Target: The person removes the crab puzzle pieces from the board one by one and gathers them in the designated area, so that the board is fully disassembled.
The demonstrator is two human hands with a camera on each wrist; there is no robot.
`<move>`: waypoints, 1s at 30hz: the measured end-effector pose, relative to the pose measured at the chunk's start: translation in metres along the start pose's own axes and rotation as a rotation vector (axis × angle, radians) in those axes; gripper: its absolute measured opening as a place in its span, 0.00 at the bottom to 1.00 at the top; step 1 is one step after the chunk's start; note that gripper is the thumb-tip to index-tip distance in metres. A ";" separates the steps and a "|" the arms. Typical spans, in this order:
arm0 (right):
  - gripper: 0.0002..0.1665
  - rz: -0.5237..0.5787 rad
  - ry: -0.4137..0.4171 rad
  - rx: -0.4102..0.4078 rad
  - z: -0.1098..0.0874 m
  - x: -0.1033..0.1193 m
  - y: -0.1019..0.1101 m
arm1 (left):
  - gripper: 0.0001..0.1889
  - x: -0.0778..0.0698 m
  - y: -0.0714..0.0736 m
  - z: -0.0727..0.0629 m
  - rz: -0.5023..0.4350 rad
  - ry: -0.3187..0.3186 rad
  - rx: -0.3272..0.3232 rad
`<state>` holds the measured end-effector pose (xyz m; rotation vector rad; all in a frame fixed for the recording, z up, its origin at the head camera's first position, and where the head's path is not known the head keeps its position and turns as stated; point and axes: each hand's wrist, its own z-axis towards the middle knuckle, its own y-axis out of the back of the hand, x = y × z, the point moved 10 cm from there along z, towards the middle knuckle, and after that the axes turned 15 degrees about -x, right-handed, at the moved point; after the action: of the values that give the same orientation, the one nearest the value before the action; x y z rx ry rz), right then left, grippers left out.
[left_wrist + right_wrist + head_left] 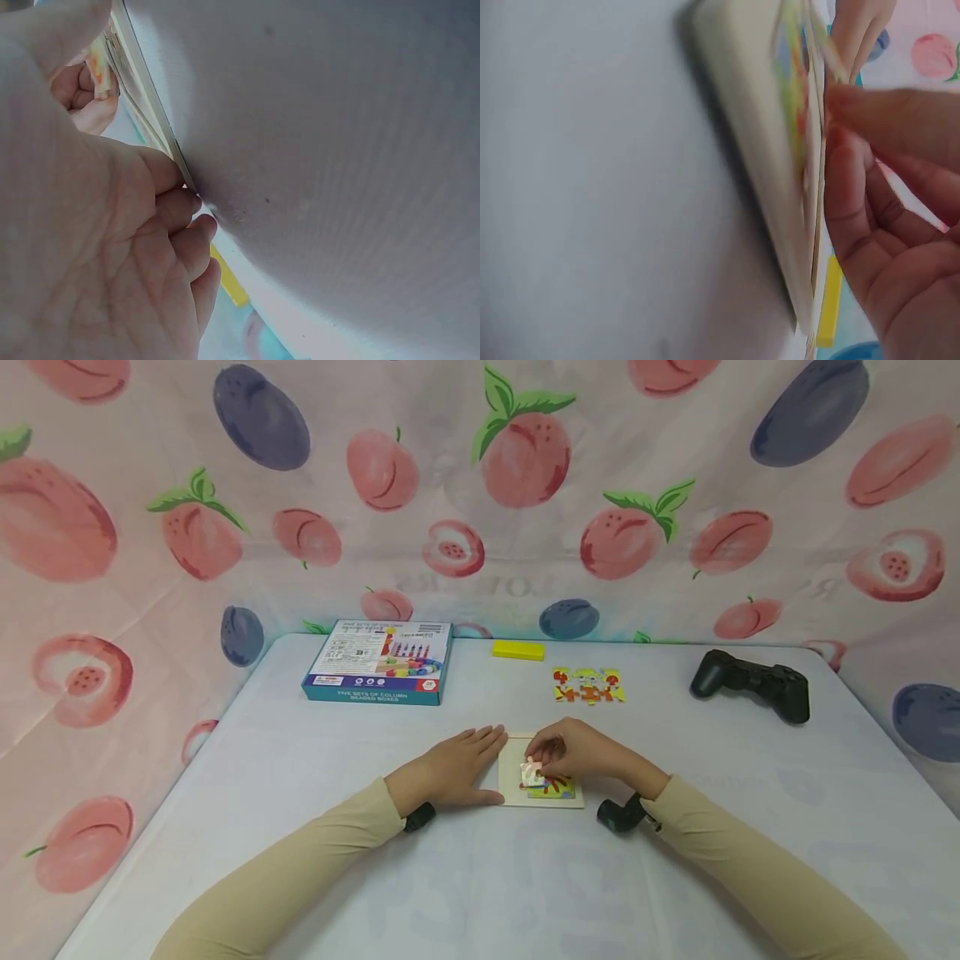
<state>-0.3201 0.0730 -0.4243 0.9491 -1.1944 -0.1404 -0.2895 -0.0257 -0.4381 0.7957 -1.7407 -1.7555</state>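
Observation:
A pale wooden puzzle board (513, 795) lies on the white table, with brightly coloured puzzle pieces (561, 790) in its lower right part. My right hand (581, 752) holds a puzzle piece (532, 773) over the board, pinched between thumb and fingers. The piece looks tilted against the board; whether it touches the pieces below cannot be told. Along the board's left edge rests my left hand (456, 768), fingers extended and thumb spread toward the near corner. In the left wrist view, the fingertips (180, 206) of that hand touch the board's side.
Several more puzzle pieces (589, 685) lie grouped behind the board. A yellow block (517, 650) sits near the back edge, left of them. At the back left is a boxed bead set (375, 662); a black game controller (750, 685) lies at the back right.

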 end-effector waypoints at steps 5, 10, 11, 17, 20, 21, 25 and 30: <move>0.13 -0.024 -0.003 0.026 -0.001 -0.005 0.001 | 0.48 0.001 0.000 0.000 0.002 0.004 -0.001; 0.14 -0.049 0.014 0.066 -0.004 -0.003 0.000 | 0.48 0.001 -0.001 0.000 0.003 0.007 0.001; 0.14 -0.056 0.016 0.067 -0.004 -0.002 0.000 | 0.48 0.001 -0.001 0.000 0.004 0.009 0.002; 0.17 -0.087 0.029 0.051 -0.005 -0.002 0.001 | 0.48 0.001 -0.001 0.000 -0.003 0.012 0.003; 0.15 -0.088 0.026 0.045 -0.005 -0.002 0.002 | 0.48 0.002 0.000 0.001 -0.001 0.012 0.004; 0.14 -0.090 0.025 0.045 -0.005 -0.002 0.002 | 0.48 0.002 0.000 0.001 -0.001 0.011 0.004; 0.13 -0.080 0.025 0.038 -0.007 -0.002 0.003 | 0.48 0.002 -0.001 0.001 -0.003 0.009 0.005; 0.14 -0.049 0.009 -0.028 -0.010 -0.009 0.017 | 0.48 0.002 -0.003 0.001 -0.005 0.004 0.010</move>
<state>-0.3214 0.0942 -0.4200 0.9540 -1.1591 -0.1909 -0.2914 -0.0265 -0.4408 0.8085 -1.7479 -1.7486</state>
